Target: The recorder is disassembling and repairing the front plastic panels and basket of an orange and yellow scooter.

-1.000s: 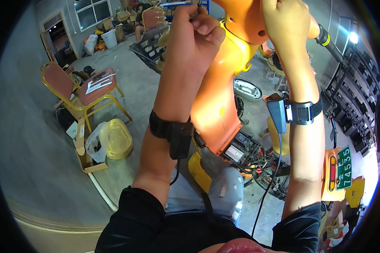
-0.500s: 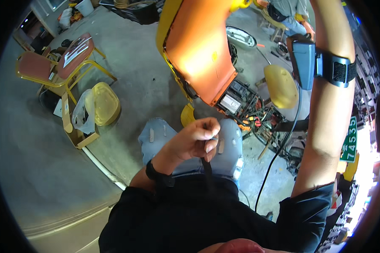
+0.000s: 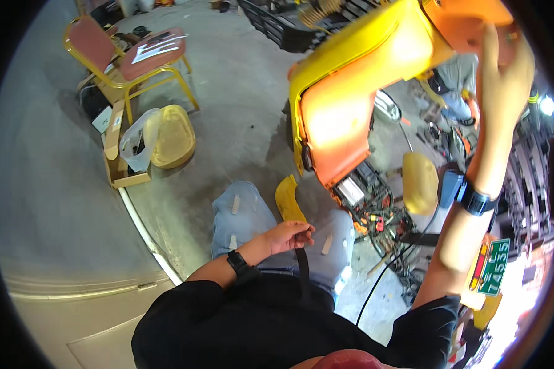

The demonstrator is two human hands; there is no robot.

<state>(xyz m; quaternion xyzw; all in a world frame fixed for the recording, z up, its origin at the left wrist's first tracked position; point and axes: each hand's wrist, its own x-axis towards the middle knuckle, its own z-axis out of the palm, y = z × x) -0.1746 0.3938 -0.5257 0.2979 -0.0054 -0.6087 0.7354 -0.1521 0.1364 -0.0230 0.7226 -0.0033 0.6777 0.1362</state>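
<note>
My left hand (image 3: 291, 236) is over my lap, its fingers curled and pinched together. Whatever they hold is too small or hidden to make out, and a black strap (image 3: 303, 270) hangs just below. My right arm stretches up to the far right. There my right hand (image 3: 508, 86), smeared by motion, reaches the orange upper part (image 3: 455, 24) of a yellow and orange scooter; whether it grips or only touches cannot be told. Below the scooter's brightly lit orange panel (image 3: 338, 126), wiring (image 3: 381, 224) and a silver-topped box (image 3: 352, 192) lie exposed.
A yellow oval panel (image 3: 420, 183) is right of the wiring, and a curved yellow piece (image 3: 286, 197) beyond my knees. At left are a red chair (image 3: 157, 55), an opened carton (image 3: 129, 178) and a yellowish tub (image 3: 175, 138). Another person (image 3: 458, 86) sits at the far right.
The view has shifted, so the scooter shows farther right and more of its top is visible. My right hand has come into sight at the orange part. My left hand stays pinched, now lower.
</note>
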